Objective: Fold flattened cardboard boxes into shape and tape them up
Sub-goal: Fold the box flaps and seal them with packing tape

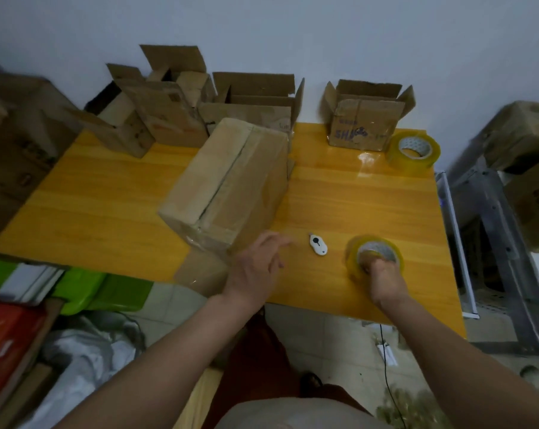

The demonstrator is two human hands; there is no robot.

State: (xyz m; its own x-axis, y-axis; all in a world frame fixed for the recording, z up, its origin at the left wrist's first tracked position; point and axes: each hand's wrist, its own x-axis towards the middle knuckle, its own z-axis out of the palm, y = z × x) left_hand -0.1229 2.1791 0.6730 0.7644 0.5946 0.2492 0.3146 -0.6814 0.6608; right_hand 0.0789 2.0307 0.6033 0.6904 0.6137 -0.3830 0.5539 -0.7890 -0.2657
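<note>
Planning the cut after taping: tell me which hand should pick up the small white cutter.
Left, probably. The left hand is open beside the white cutter, while the right hand already grips the tape roll.

**Counts on and around the table**

One table (355,193) is seen. Two tape rolls are counted: a near roll (353,258) and a far roll (429,156). One white cutter (318,244) is counted. One closed box (231,181) is found mid-table. Along the wall, four open boxes can be made out: a low box (119,125), a tall box (172,116), a wide box (256,100) and a printed box (362,125); the overlap in the left cluster makes that count uncertain. Two hands are seen, a left hand (256,270) and a right hand (386,278). Further boxes off the table are too blurred to be counted.
</note>
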